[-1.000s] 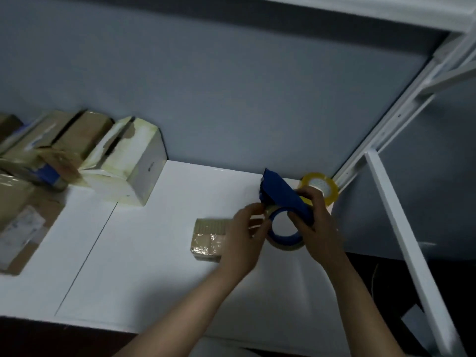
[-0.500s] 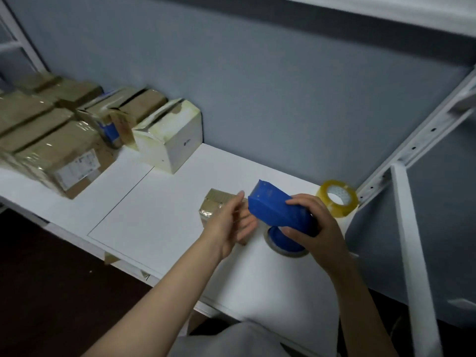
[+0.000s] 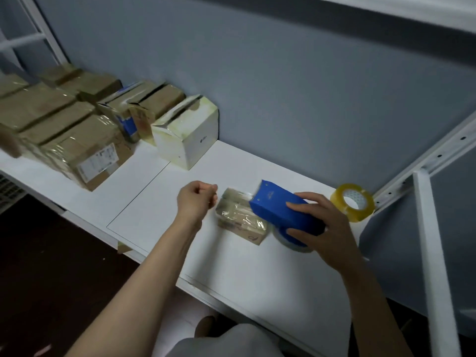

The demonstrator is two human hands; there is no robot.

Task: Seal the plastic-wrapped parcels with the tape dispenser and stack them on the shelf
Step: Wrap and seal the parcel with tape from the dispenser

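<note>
Since half a second ago the left hand (image 3: 197,202) has drawn back from the small plastic-wrapped parcel (image 3: 239,219) and is now clenched just beside its left end, with nothing visible inside the fingers. The right hand (image 3: 325,228) grasps the blue tape dispenser (image 3: 283,211), whose front edge lies over the right part of the parcel. The parcel lies on the white shelf (image 3: 257,274), well apart from the stacked parcels (image 3: 77,145) at the left. A yellow tape roll (image 3: 353,202) lies near the right hand.
</note>
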